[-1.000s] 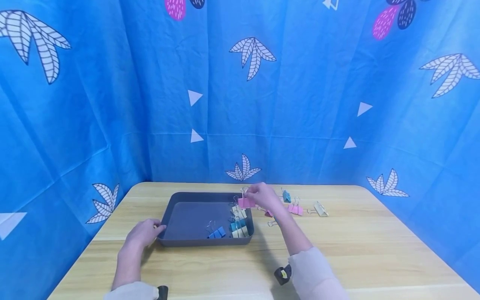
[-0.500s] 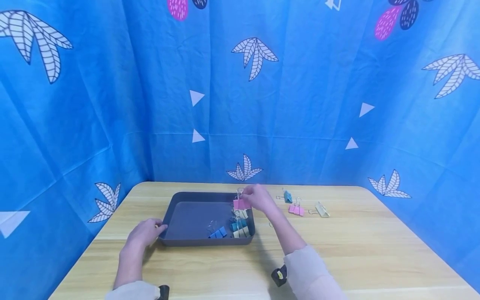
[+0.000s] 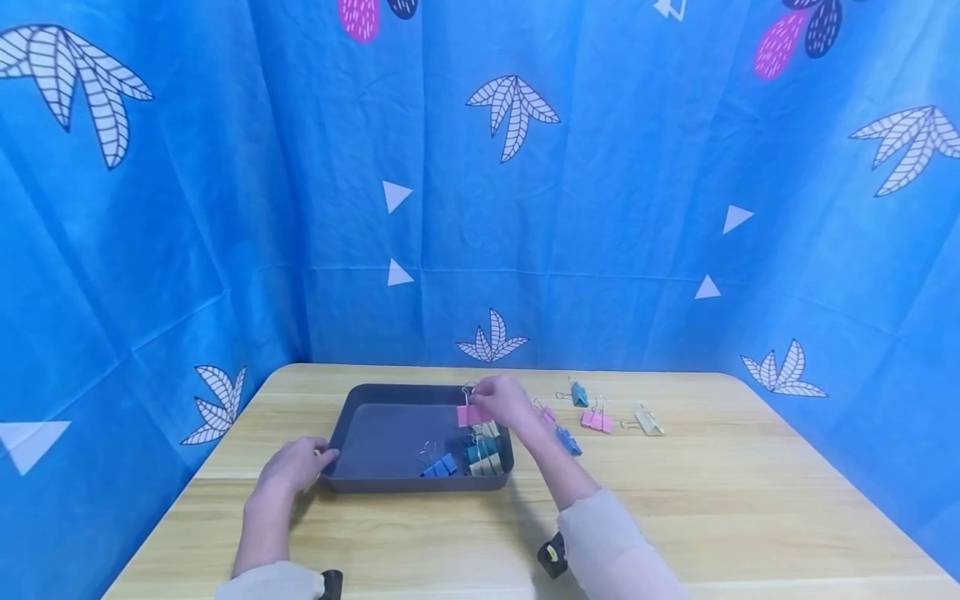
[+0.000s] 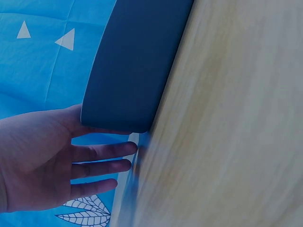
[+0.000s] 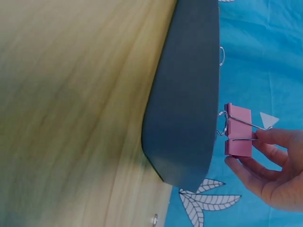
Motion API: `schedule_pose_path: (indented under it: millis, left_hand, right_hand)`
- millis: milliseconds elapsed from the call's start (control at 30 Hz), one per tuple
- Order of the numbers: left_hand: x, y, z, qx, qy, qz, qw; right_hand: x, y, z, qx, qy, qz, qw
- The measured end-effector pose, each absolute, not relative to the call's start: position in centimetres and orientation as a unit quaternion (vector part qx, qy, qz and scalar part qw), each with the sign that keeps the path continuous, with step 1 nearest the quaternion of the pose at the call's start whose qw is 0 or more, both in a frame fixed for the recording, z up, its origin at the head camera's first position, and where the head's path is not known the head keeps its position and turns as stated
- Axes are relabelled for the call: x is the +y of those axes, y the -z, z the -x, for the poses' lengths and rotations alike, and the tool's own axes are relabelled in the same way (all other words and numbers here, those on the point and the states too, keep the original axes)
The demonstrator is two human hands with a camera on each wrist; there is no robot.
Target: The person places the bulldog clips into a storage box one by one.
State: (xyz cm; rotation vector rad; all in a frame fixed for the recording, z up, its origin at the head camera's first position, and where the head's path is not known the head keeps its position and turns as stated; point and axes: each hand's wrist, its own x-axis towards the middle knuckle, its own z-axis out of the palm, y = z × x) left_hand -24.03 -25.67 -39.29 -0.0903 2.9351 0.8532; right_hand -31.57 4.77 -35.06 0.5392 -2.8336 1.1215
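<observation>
Fingers of our left hand [image 3: 291, 467] lie relaxed against the near-left corner of the tray [image 3: 375, 479]; should they slip, it could skid. Our right hand [image 3: 504, 400] pinches a pink binder clip [image 3: 472, 414] above the tray's right side; released crookedly, it may topple onto the clips [image 3: 480, 454] standing beneath.

Tray's [image 3: 339, 427] left half bare

No words, labels, brand names or numbers can be read in any view. The blue backdrop cloth [image 3: 600, 208] carries only printed leaf shapes and white triangles, and the dark tray [image 3: 375, 433] and binder clips are plain.
</observation>
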Motion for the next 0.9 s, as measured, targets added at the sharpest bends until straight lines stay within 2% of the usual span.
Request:
schedule_pose_path:
  millis: [567,900]
  left_hand:
    - [-25.9,39.6,24.2,0.963,-0.268,0.019,0.034]
    - [-25.9,39.4,24.1,0.962,-0.269,0.018,0.034]
  right_hand:
    - [2.3,36.2,31.1,-0.908,-0.380,-0.178,-0.003]
    - [1.0,36.3,30.8,-0.918,-0.348,-0.190,0.000]
